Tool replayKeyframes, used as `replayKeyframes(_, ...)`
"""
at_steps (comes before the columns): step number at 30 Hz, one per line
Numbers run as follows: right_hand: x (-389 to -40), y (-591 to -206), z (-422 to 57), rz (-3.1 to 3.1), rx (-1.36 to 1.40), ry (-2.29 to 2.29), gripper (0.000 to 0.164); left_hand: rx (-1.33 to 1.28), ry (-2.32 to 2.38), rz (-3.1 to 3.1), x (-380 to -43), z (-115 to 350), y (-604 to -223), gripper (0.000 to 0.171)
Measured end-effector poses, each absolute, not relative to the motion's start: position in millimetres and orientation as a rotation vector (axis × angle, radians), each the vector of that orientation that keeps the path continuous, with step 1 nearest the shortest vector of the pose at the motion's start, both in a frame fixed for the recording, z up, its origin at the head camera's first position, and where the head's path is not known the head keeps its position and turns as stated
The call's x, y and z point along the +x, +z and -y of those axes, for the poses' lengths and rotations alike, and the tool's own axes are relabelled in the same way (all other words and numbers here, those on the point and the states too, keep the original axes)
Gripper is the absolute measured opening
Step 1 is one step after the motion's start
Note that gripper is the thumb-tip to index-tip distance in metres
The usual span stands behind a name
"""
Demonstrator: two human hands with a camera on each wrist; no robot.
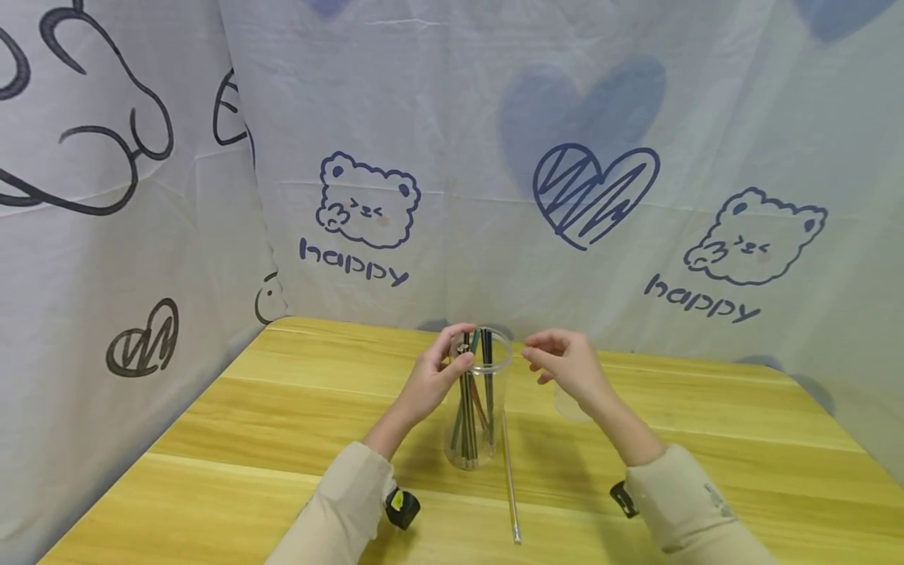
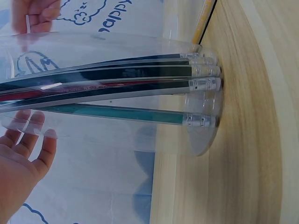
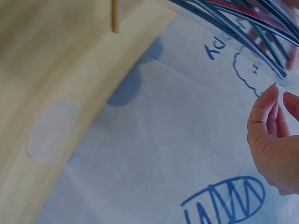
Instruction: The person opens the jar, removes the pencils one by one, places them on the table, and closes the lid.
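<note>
Clear, smooth-walled plastic jar (image 1: 498,392), tall and cylindrical, with a thick rounded rim; you can see through its side to the contents. Inside: a bundle of long, slim dark pencils (image 2: 131,72), a glossy green pencil (image 2: 121,112) and a red pencil (image 2: 60,90). Crimped, shiny metal ferrules and pale eraser ends sit down at the jar's floor. Near your right forearm, a thin, frosted, translucent round disc (image 3: 55,130) lies flat.

Surface: a yellow wood-grain desk (image 1: 282,408), streaked lengthwise in lighter and darker bands. Behind and to the left hangs creased white cloth (image 1: 452,118), printed with bear faces, hearts and the word "happy". Your beige sleeves (image 1: 353,486) enter from the near edge; a black wrist strap (image 1: 402,508) shows by the left cuff.

The jar stands upright on the desk in front of you, between your hands. Your left hand (image 1: 427,377) grasps it at the rim, thumb toward you, fingers round the far side. Your right hand (image 1: 568,365) hovers just beside the rim, apart from it, fingers loosely bent, nothing visible in them. The pencils lean at differing angles, some crossing. A single slim light-toned pencil (image 1: 512,486) lies on the desk just right of the jar, its metal-capped end toward you.
</note>
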State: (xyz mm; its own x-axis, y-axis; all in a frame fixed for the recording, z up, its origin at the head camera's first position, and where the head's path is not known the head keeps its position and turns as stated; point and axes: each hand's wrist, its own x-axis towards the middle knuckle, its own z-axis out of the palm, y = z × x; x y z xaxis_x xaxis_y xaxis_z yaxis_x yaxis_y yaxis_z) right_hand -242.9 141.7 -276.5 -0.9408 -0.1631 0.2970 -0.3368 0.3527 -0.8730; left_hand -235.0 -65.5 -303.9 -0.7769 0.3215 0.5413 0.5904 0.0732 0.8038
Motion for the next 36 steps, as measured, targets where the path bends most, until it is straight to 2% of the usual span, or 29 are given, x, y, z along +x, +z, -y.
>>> replayKeyframes(13,-237.9,-251.8,-125.7,2.258,0.761,1.418,0.016,-0.953,-1.843,2.106,-235.7,66.8,-303.4,0.042)
replayKeyframes(24,-235.5,-255.2,-102.8,2.272,0.95,1.161,0.014,-0.962,-1.846,2.102,-237.2,67.6,-304.6,0.04)
replayKeyframes(36,-233.6,-255.3,-97.3,2.404,1.158,1.077,0.024,-0.995,-1.872,2.057,-238.3,68.3,-306.3,0.044)
